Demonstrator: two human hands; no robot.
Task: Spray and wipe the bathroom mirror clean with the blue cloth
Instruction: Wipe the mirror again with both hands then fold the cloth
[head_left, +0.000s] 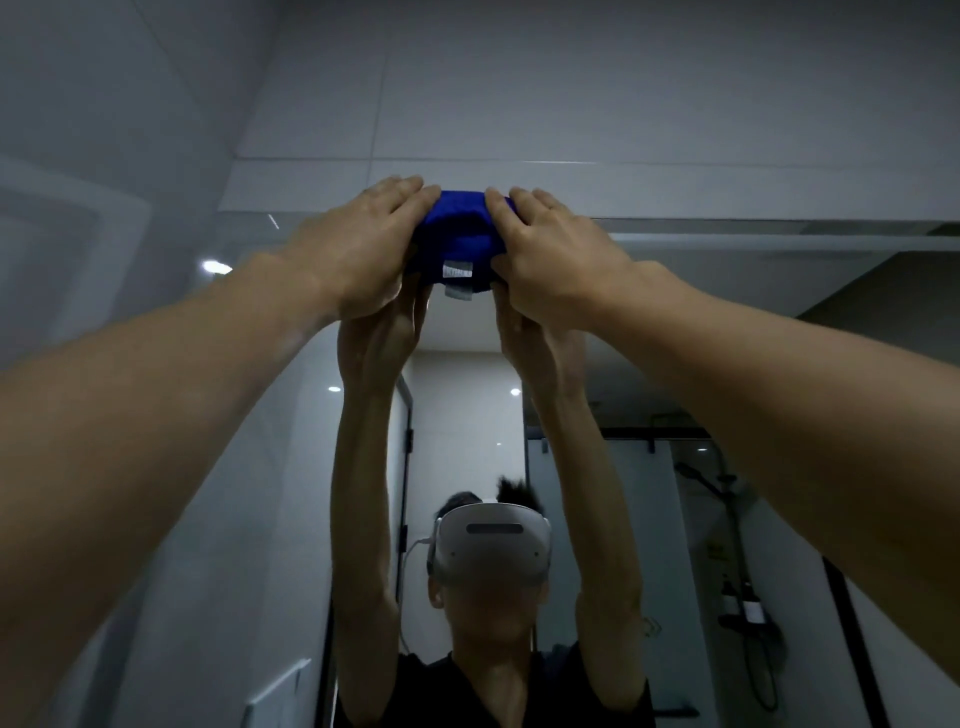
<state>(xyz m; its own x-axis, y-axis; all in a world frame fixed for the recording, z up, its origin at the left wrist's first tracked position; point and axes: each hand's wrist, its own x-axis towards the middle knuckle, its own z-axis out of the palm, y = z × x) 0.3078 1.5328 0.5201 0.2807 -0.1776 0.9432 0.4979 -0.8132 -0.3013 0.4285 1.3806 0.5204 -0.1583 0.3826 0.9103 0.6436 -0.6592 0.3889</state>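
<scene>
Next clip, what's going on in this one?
A person stands facing a bathroom mirror with both arms raised. The left hand and right hand together press a bunched blue cloth against the glass near the mirror's top edge, its white tag hanging down. The reflection shows the person's raised arms and a headset. No spray bottle is in view, so this looks like the wiping stage.

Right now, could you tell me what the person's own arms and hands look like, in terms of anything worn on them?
Both forearms are bare up to the frame edge: no sleeves, gloves, watch or rings show on the left hand or the right hand. The reflection in the mirror shows short dark sleeves ending at the upper arms.
</scene>
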